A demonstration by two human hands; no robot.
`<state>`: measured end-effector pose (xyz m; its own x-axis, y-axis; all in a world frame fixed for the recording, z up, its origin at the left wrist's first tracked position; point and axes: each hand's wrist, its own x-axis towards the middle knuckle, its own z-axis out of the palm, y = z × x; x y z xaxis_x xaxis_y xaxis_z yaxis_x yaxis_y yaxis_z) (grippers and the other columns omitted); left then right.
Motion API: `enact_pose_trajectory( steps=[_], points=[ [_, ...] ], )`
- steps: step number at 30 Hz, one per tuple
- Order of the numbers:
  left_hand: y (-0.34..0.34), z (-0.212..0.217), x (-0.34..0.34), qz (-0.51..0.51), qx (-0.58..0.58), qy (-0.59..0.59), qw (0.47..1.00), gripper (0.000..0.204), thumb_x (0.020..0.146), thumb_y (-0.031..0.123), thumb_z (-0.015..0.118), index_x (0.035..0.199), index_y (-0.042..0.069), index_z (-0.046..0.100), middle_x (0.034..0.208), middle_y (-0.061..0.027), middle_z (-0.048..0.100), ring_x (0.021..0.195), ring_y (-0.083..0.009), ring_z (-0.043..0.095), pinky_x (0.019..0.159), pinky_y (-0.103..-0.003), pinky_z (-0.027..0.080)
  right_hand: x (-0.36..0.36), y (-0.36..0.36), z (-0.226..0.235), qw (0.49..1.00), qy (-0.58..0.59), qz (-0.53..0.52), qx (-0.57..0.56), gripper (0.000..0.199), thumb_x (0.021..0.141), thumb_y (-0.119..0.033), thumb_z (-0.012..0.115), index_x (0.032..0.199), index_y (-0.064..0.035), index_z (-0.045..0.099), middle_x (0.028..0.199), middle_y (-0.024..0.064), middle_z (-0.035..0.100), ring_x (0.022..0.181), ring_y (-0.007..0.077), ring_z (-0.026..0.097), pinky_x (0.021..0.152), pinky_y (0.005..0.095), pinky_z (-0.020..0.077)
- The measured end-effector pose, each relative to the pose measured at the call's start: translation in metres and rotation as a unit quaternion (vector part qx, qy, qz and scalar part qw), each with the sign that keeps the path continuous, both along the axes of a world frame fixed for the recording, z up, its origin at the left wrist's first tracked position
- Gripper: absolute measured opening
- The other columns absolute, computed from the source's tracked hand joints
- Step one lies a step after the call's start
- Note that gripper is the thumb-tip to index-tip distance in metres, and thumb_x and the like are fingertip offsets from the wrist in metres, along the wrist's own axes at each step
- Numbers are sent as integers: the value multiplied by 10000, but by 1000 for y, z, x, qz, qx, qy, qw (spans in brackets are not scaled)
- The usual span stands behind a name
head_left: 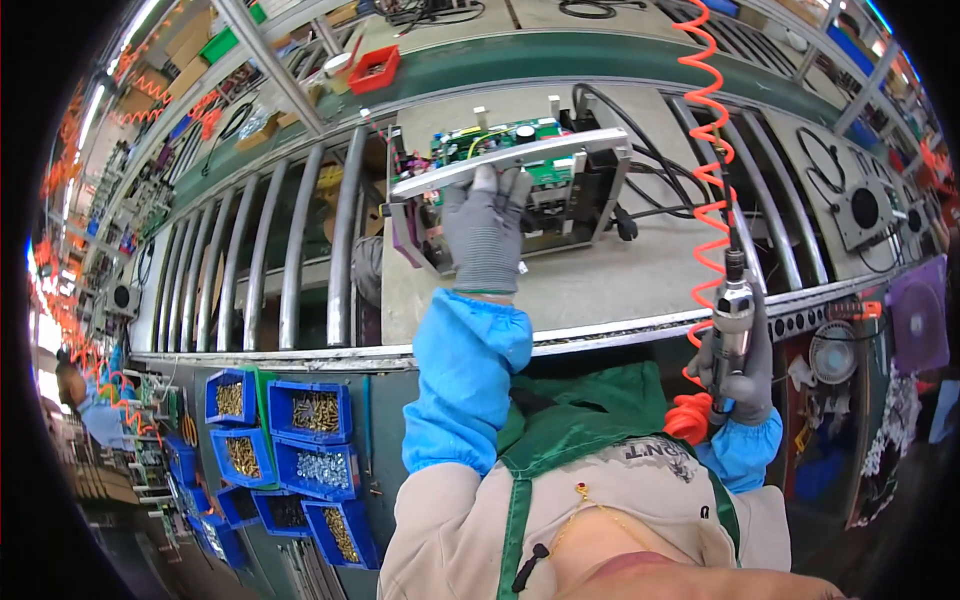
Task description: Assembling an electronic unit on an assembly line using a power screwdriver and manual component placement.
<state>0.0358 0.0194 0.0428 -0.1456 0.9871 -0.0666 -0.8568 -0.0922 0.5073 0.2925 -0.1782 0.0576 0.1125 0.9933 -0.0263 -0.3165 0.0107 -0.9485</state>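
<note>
My left hand [485, 225], in a grey glove, reaches under the silver metal bar of an open electronic unit [600, 185]. Its fingers are bent close together near the green circuit board [548, 172]; whatever lies between the fingertips is hidden. The unit has a metal frame, black parts and wires, and stands tilted on a pale board [560, 310]. At the right, my right hand [750, 375], also gloved, is wrapped around a silver air screwdriver [733, 320], held upright with its black end at the top. A coiled orange air hose [705, 130] hangs beside it.
Blue bins [310, 412] of brass and silver screws stand at the lower left. Metal rollers [300, 250] run left of the board. Black cables [660, 170] lie right of the unit. Beyond it are a green strip [450, 65] and a red tray [375, 70].
</note>
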Motion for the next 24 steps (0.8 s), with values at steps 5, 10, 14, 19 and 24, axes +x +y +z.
enact_pose_trajectory(
  steps=[5, 10, 14, 19, 24],
  points=[
    [2, 8, -2, 11, -21, 112, 993, 172, 936, 63, 545, 1093, -3, 527, 984, -126, 621, 875, -236, 664, 732, -355, 605, -1, 0, -5, 1000, 12, 16, 1, 1193, 448, -89, 664, 1507, -101, 114, 746, 88, 576, 578, 177, 596, 642, 342, 568],
    [5, 10, -14, -9, -50, 184, 982, 181, 928, 73, 564, 1086, -12, 539, 970, -118, 638, 865, -235, 677, 724, -330, 605, 3, 4, -11, 998, 21, 64, -8, 1201, 443, -94, 677, 1508, -113, 121, 750, 93, 579, 577, 182, 595, 613, 336, 549],
    [3, -1, -16, -4, -14, 136, 991, 162, 929, 62, 558, 1078, 0, 541, 969, -111, 642, 854, -237, 680, 717, -334, 606, -4, 22, -5, 991, 15, 116, -59, 1137, 456, -83, 673, 1491, -123, 202, 771, 106, 585, 597, 199, 610, 611, 333, 543],
    [1, 1, -13, -7, -15, 126, 992, 156, 930, 72, 563, 1073, 10, 559, 964, -105, 650, 842, -200, 676, 706, -316, 602, -23, 89, -7, 976, 3, 215, -12, 827, 545, -301, 711, 1270, -4, 443, 852, 113, 624, 561, 156, 614, 532, 298, 539],
    [-1, 0, -11, -22, -15, 124, 992, 175, 937, 73, 554, 1098, 5, 564, 1005, -114, 638, 876, -218, 666, 722, -314, 593, -64, 157, -7, 968, -22, 239, 72, 934, 606, -116, 642, 1460, -45, 270, 1125, 172, 551, 627, 225, 648, 561, 340, 557]
  ],
)
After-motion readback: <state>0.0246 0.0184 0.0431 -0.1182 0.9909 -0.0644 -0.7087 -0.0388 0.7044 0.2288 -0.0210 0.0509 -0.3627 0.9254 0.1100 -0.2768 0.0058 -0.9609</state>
